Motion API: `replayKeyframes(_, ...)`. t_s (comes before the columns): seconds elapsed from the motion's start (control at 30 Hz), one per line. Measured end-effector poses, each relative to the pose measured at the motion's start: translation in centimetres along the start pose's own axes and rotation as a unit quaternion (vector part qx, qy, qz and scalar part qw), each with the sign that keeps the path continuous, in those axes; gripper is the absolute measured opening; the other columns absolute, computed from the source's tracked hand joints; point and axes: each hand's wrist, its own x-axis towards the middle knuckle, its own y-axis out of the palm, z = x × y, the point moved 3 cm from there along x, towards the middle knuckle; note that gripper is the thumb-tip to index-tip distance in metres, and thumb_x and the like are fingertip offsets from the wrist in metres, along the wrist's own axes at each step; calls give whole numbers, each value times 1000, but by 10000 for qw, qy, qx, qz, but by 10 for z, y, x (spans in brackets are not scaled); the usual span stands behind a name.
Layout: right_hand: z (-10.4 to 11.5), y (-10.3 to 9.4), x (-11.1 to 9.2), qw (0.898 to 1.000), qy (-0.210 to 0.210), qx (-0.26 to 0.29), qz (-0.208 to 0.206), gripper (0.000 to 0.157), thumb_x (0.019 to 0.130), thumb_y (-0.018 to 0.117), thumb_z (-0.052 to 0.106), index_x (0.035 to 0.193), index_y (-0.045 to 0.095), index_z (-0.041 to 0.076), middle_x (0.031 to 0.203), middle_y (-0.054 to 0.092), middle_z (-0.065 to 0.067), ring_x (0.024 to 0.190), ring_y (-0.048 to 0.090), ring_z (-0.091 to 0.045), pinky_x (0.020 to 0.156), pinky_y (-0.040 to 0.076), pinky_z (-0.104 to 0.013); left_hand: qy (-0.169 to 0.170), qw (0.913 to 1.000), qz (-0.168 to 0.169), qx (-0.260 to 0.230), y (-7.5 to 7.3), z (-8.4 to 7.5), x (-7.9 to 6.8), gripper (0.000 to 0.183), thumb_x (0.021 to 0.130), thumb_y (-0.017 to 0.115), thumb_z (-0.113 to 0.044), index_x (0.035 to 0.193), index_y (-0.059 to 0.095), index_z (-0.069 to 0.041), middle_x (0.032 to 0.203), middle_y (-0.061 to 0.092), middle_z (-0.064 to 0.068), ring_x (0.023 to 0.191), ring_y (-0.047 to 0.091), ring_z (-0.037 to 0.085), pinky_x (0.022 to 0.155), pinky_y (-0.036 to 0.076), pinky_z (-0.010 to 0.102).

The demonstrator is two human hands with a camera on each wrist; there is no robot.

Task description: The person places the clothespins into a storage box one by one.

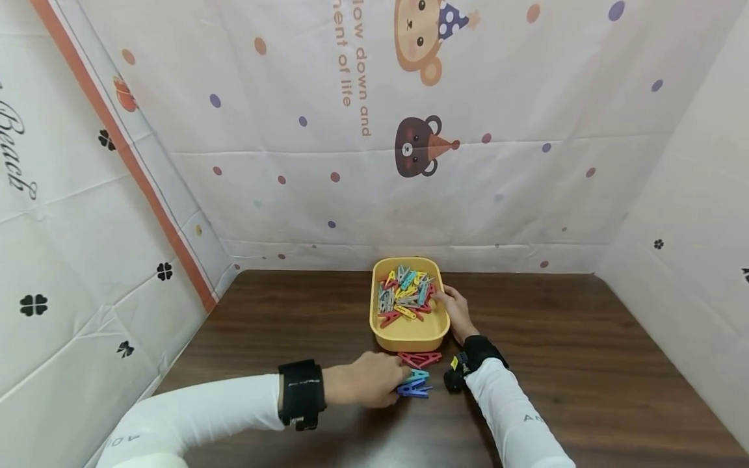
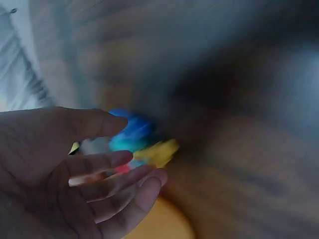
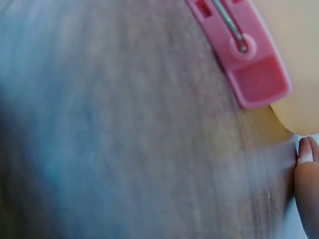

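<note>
A yellow plastic basket (image 1: 409, 346) holds a heap of small clothespins (image 1: 404, 292) in red, yellow, blue and grey. My right hand (image 1: 458, 314) grips its right rim, the fingertips reaching over the edge. In front of the basket lie a red clothespin (image 1: 419, 360), a teal clothespin (image 1: 419, 375) and a blue clothespin (image 1: 414, 389). Right beside these is my left hand (image 1: 371, 380); in the left wrist view its fingers (image 2: 132, 204) are spread and relaxed. A blurred yellow clothespin (image 2: 162, 153) shows just past the fingertips there.
Everything stands on a dark brown wooden table (image 1: 556, 351). Printed cloth (image 1: 281, 214) hangs behind it and on both sides. Black bands hold a camera on each wrist; the right wrist camera (image 1: 454, 377) sits just right of the loose clothespins.
</note>
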Motion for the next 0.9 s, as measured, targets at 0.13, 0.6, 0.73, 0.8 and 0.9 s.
replayKeyframes(0.13,1,0,0,10000,31,4,18,53,104,50,20,153,39,0,149,48,-25,136,51,-35,111,50,-38,-186,9995,167,-191,18,3,-8,27,94,74,-28,119,71,-17,104,64,-2,83,61,6,61,54,22)
replayKeyframes(0.6,4,-1,-5,10000,26,73,51,53,105,50,21,153,38,1,148,47,-24,135,52,-35,110,51,-38,-197,9912,-803,-1037,-10,20,-12,15,90,70,0,82,70,-13,84,61,-4,66,51,3,53,41,13)
replayKeyframes(0.73,4,-3,-5,9999,-30,94,40,54,104,52,21,152,39,-1,146,48,-25,133,53,-36,104,53,-36,-451,9840,-1581,-688,-62,40,12,17,87,71,1,99,75,-10,95,69,3,76,63,12,56,49,15)
replayKeyframes(0.8,5,-2,-6,9999,-39,90,49,56,104,53,20,153,38,-1,146,48,-26,134,53,-37,105,52,-37,-588,9774,-1860,-816,-84,55,29,18,87,69,4,101,75,-7,97,71,7,79,66,16,59,52,19)
replayKeyframes(0.9,4,-2,-7,10000,-59,57,21,55,103,53,20,153,39,-1,146,49,-26,133,54,-37,105,52,-36,-879,9637,-2228,-1180,-104,82,58,14,90,66,5,99,73,-4,99,70,11,83,68,22,65,56,27)
